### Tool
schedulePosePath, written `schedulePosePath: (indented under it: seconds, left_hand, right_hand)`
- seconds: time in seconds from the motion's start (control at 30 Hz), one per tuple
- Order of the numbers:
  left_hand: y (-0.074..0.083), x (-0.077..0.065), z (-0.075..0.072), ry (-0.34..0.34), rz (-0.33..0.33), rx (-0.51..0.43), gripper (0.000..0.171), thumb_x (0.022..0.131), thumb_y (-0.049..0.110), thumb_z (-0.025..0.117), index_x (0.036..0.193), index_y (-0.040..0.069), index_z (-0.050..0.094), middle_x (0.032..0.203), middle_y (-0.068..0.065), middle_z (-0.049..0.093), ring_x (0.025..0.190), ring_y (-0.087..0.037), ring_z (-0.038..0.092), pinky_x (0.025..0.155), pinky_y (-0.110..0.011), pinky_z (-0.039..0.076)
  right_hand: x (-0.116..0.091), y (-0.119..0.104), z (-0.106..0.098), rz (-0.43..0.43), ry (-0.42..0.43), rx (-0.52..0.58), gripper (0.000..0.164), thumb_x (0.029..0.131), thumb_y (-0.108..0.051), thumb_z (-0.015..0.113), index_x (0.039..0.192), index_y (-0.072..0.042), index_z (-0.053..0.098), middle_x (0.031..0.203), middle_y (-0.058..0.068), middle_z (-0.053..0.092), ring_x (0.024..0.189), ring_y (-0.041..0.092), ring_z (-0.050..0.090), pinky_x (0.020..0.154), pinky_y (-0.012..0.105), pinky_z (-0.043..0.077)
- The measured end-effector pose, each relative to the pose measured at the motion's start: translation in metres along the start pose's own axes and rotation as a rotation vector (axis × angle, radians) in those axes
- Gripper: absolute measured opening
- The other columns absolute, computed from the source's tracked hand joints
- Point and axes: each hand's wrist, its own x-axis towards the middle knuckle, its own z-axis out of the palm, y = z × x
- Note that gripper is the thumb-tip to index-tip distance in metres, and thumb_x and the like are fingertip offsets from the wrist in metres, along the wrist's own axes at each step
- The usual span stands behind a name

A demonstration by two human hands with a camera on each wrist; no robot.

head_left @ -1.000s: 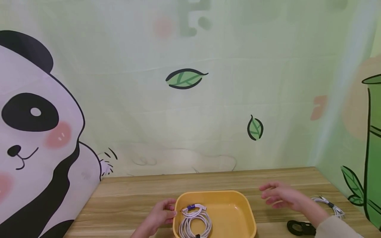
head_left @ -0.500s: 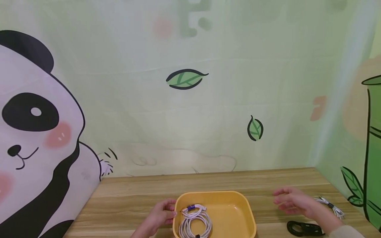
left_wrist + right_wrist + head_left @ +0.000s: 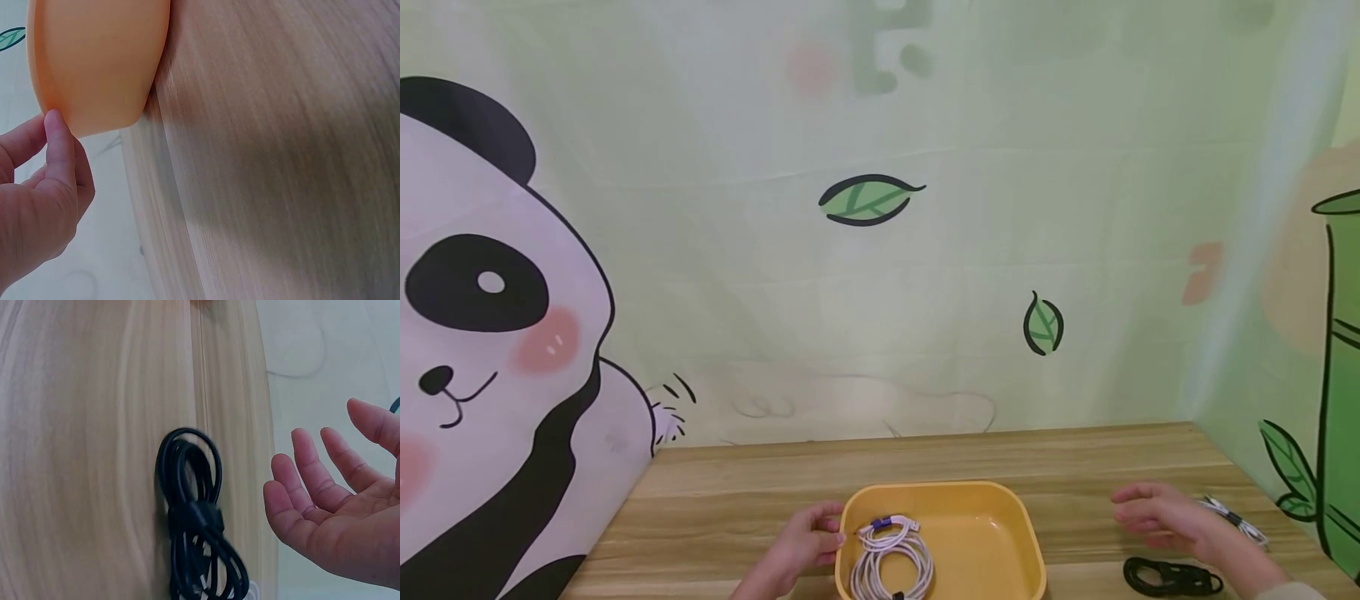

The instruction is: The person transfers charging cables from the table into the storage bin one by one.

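My left hand pinches the left rim of a yellow plastic bin, with thumb and fingers at its edge in the left wrist view. Inside the bin, on its left side, lies a coiled white cable with a blue tie. My right hand hovers above the table to the right of the bin, fingers spread and slightly bent, holding nothing. Just below it in the head view is a bundled black cable, also seen in the right wrist view, strapped at the middle. The hand does not touch it.
Behind the right wrist lies another white cable with a dark tie, partly covered by the arm. The wooden table ends at a printed backdrop with a panda and leaves.
My right hand has moved right, away from the bin, uncovering more of the black cable and covering more of the far white one. The left hand and the bin stay put.
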Motion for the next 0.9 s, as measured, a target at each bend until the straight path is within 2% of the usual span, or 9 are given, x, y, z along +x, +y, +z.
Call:
schedulePosePath:
  seconds: [0.1, 0.47, 0.9]
  left_hand:
    - [0.0, 0.0, 0.0, 0.006, -0.002, 0.003, 0.046, 0.08, -0.005, 0.056, 0.124, -0.01, 0.041, 0.091, -0.008, 0.048, 0.074, -0.013, 0.054, 0.063, -0.027, 0.052]
    - [-0.001, -0.001, 0.0, -0.009, -0.006, -0.011, 0.045, 0.081, -0.003, 0.055, 0.124, -0.01, 0.041, 0.088, -0.004, 0.047, 0.074, -0.011, 0.053, 0.064, -0.026, 0.052]
    - [-0.002, 0.0, 0.0, -0.016, -0.014, -0.014, 0.046, 0.082, -0.003, 0.055, 0.124, -0.01, 0.041, 0.087, -0.003, 0.046, 0.074, -0.011, 0.053, 0.064, -0.027, 0.052]
  right_hand:
    - [-0.001, 0.005, -0.003, 0.003, 0.001, 0.004, 0.055, 0.086, -0.024, 0.053, 0.124, 0.012, 0.035, 0.103, 0.006, 0.062, 0.095, 0.02, 0.056, 0.081, 0.043, 0.045]
    - [0.0, 0.021, -0.015, 0.111, 0.058, 0.019, 0.055, 0.086, -0.027, 0.055, 0.126, 0.007, 0.04, 0.113, 0.015, 0.058, 0.1, 0.026, 0.055, 0.083, 0.048, 0.041]
    - [-0.004, 0.038, -0.024, 0.111, 0.089, -0.035, 0.057, 0.085, -0.025, 0.055, 0.125, 0.012, 0.038, 0.114, 0.023, 0.056, 0.099, 0.03, 0.055, 0.084, 0.052, 0.041]
